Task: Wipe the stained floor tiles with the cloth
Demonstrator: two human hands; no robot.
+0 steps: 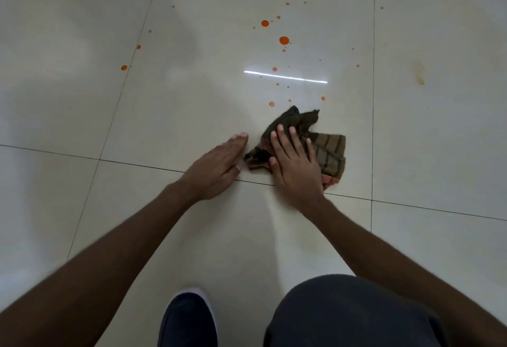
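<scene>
A crumpled brown checked cloth (pixel 330 154) lies on the glossy cream floor tiles (pixel 192 100). My right hand (pixel 295 164) presses flat on top of it with the fingers spread. My left hand (pixel 216 167) rests flat on the bare tile just left of the cloth, fingers together, holding nothing. Orange stain drops (pixel 284 40) are scattered over the tile beyond the cloth, the nearest ones (pixel 271 104) just past its far edge. More orange spots (pixel 124 67) sit on the tile to the left.
A faint yellowish smear (pixel 419 73) marks the tile at the right. Dark grout lines (pixel 137 164) cross the floor under my hands. My dark shoe (pixel 189 319) and bent knee (pixel 351 313) fill the bottom edge of the view.
</scene>
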